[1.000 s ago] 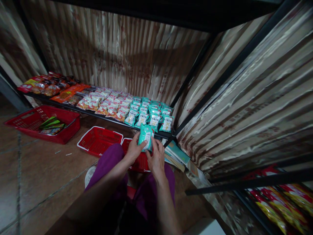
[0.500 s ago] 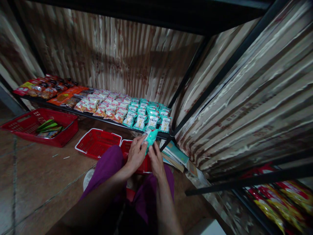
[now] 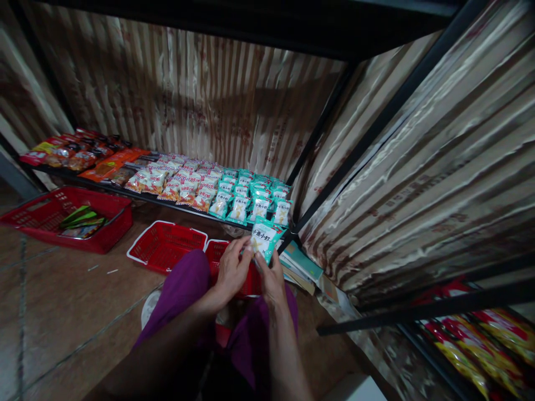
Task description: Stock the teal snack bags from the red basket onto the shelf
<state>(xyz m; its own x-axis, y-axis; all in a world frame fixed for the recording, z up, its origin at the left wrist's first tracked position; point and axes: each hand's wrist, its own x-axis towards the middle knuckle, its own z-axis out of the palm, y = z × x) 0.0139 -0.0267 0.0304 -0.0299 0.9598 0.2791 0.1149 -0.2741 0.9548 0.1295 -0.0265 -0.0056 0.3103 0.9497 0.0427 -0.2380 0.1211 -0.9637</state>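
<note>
A small teal-and-white snack bag (image 3: 263, 239) is held up between both hands, its printed front turned toward me. My left hand (image 3: 234, 263) is closed on the bag's left side, near its lower corner. On the lower right, my right hand (image 3: 270, 275) pinches the same bag with thumb and fingers. Just beyond it, matching teal snack bags (image 3: 240, 207) stand in rows on the low shelf (image 3: 167, 201). To their left come rows of white-and-orange snack bags (image 3: 188, 186). Under my hands is a red basket (image 3: 214, 253), partly hidden by my arms and knees.
Another red basket (image 3: 161, 245) lies left of my knee; a larger one (image 3: 98, 239) farther left holds green packets (image 3: 81, 217). Orange packs (image 3: 111, 164) fill the shelf's left end. Books (image 3: 303, 262) lie by the black shelf post (image 3: 321, 209). Yellow-red bags (image 3: 460, 345) sit at lower right.
The snack bag has been turned from a slanted, side-on pose so its printed front faces me. Both hands have shifted slightly with it and still hold it.
</note>
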